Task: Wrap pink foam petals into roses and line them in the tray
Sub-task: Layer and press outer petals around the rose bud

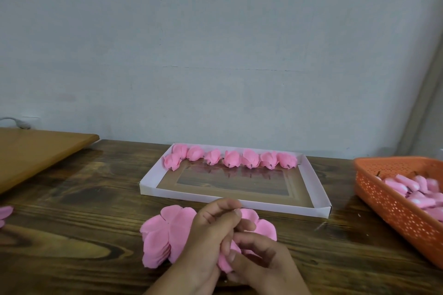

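A stack of flat pink foam petals (163, 235) lies on the dark wooden table in front of me. My left hand (211, 235) and my right hand (259, 263) meet over it, fingers curled round a pink petal piece (225, 263) held between them. Behind them stands a shallow white cardboard tray (311, 189). Several finished pink roses (230, 158) line its far edge in a row, with one more rose (173, 161) in front at the left end.
An orange perforated plastic basket (383, 201) holding pale pink pieces (417, 189) sits at the right. A lighter wooden board (36, 153) lies at the far left, and a few pink petals (4, 213) show at the left edge. A grey wall rises behind the table.
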The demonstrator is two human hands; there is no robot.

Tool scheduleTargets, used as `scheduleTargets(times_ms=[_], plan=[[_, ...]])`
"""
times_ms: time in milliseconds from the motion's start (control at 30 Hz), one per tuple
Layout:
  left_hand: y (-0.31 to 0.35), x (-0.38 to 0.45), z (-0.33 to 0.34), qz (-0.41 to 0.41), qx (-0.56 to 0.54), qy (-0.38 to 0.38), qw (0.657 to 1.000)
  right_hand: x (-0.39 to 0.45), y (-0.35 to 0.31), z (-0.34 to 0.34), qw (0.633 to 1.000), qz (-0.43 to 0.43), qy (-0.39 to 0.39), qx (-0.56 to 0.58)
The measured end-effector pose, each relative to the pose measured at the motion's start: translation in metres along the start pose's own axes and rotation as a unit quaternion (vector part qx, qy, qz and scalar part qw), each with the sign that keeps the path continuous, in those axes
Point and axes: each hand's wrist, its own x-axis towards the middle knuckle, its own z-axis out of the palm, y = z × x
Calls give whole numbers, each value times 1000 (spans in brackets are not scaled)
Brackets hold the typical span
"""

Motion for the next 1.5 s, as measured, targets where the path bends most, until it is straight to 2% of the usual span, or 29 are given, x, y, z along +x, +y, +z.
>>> scheduleTargets(times_ms=[133,233,300,400,567,700,900,1200,1367,1500], plan=[[-2,-1,4,6,13,17,1000,3,7,-2,999,-40,-10,1],[4,-3,9,15,-15,18,1000,6,12,-3,999,-36,-4,36],[7,-4,11,1,-44,-4,999,9,15,-4,994,-13,13,110],[8,-1,8,-18,-74,-2,997,14,14,-8,966,-1,54,254],[0,-4,6,-25,38,-36,998,20,8,-21,929,-23,100,355],[-11,-5,6,-3,164,-68,984,19,7,-26,933,-28,97,345],[-17,-8,6,108,246,-33,963,18,4,-21,940,-14,86,331],[-17,-10,6,138,260,-22,956,17,7,-20,950,-12,77,303],[-2,-10,7,145,262,15,954,15,5,-18,961,-31,74,264],[38,7,7,155,261,89,949,14,9,-15,962,-53,145,227]])
